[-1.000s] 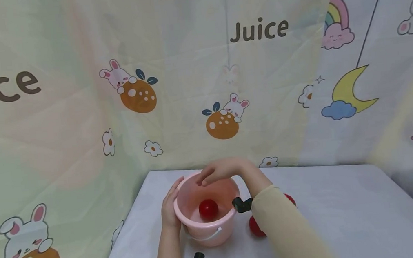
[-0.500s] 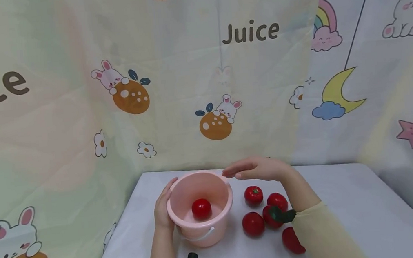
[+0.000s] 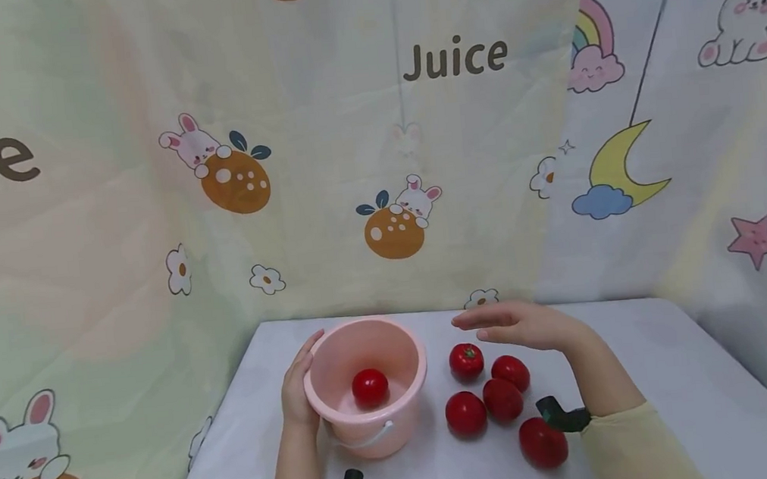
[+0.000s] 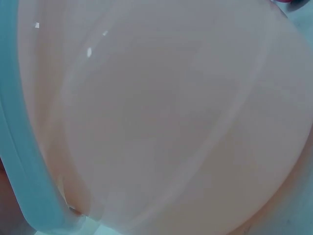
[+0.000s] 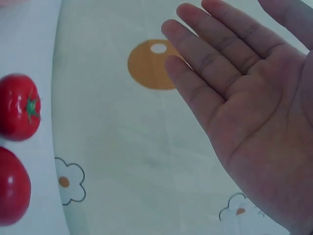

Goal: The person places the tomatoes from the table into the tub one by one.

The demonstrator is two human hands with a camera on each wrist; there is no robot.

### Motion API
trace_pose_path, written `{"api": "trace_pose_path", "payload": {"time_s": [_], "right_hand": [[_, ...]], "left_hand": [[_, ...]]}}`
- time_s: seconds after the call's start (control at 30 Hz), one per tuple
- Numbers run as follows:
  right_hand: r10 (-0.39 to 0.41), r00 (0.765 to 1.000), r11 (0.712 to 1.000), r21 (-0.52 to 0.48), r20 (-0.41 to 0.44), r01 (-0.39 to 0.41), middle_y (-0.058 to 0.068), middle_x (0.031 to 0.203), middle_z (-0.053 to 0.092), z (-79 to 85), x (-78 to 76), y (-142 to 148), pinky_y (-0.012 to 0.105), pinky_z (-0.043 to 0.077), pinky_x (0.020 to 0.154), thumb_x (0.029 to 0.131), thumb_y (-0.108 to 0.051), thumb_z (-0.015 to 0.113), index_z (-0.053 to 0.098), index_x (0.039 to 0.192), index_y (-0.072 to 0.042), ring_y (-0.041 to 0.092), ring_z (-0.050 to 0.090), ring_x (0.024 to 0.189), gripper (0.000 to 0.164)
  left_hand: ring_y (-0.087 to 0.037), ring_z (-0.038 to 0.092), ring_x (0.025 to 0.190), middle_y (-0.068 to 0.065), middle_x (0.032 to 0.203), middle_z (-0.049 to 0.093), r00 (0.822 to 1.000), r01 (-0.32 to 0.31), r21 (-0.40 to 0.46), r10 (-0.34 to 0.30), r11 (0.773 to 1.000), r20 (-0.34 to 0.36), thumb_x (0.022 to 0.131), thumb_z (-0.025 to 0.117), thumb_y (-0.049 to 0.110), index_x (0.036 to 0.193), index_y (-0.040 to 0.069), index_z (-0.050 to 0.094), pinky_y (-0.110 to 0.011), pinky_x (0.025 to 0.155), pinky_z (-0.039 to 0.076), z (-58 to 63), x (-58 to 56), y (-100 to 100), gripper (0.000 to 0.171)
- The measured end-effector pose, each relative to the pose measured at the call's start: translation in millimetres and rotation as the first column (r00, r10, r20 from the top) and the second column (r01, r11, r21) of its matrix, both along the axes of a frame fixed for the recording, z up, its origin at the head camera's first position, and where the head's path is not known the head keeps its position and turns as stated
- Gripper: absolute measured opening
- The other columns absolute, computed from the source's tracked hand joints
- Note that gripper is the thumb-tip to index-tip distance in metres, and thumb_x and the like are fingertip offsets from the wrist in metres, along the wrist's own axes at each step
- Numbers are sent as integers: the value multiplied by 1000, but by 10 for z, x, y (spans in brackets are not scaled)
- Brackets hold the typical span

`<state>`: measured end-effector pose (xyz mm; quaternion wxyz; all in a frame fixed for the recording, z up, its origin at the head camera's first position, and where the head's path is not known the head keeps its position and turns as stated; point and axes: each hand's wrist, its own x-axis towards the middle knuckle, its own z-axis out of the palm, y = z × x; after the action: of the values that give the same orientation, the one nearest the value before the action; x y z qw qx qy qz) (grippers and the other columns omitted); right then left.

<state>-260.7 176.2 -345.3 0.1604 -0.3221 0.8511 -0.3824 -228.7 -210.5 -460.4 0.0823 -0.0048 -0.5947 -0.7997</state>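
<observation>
My left hand [image 3: 299, 391] holds the left side of a pink bucket [image 3: 387, 433], its fingers along the outer wall up to the rim. One red tomato [image 3: 370, 388] lies inside on the bottom. The bucket wall [image 4: 161, 117] fills the left wrist view, where those fingers cannot be made out. To the right of the bucket, my right hand [image 3: 528, 326] is held in the air beyond the loose tomatoes, holding nothing. In the right wrist view its palm [image 5: 264, 112] shows, fingers extended. Nearest it is a tomato with a green stem [image 3: 466, 361].
More red tomatoes lie right of the bucket: one behind [image 3: 510, 374], one in the middle [image 3: 503, 399], one on the left [image 3: 466, 414] and one in front [image 3: 543, 442]. A white table [image 3: 614, 371] carries everything. A printed cloth [image 3: 332, 274] hangs behind it.
My right hand has moved from over the bucket to the right, uncovering the loose tomatoes. The left hand stays on the bucket. The head view has turned slightly to the right.
</observation>
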Motion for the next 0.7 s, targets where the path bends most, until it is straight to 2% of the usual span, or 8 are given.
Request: {"api": "trace_pose_path", "payload": {"time_s": [0.17, 0.4, 0.53, 0.7], "right_hand": [[-29, 999, 1000, 5, -23, 29, -1, 142, 57, -84, 58, 171, 48, 53, 98, 95, -38, 61, 56, 138, -31, 31, 52, 132, 43], [-132, 991, 991, 5, 0, 132, 5, 146, 53, -375, 222, 419, 54, 52, 96, 94, -39, 62, 53, 141, -30, 37, 47, 135, 49], [-208, 978, 978, -28, 29, 208, 7, 147, 52, -582, 309, 563, 57, 52, 96, 93, -39, 63, 53, 141, -30, 40, 42, 137, 50], [-311, 949, 949, -44, 49, 313, 8, 145, 54, -817, 376, 712, 58, 52, 96, 90, -41, 67, 56, 138, -29, 41, 43, 137, 51]], "left_hand": [[-14, 39, 141, 6, 151, 48, 1000, -6, -2, 6, 1000, 15, 106, 32, 33, 144, 26, 50, -29, 110, 42, 13, 8, -14, 43], [-14, 41, 140, 7, 149, 49, 1000, -8, 1, 8, 1000, 17, 105, 34, 35, 143, 27, 50, -31, 109, 44, 35, 13, -10, 42], [-14, 40, 141, 6, 150, 49, 1000, 0, 6, 0, 1000, 4, 106, 32, 32, 144, 25, 49, -30, 111, 42, 36, 0, 2, 43], [-10, 39, 142, 4, 151, 48, 1000, 0, 24, 0, 1000, -11, 107, 27, 27, 144, 21, 49, -29, 115, 37, 12, -12, 7, 44]]}}
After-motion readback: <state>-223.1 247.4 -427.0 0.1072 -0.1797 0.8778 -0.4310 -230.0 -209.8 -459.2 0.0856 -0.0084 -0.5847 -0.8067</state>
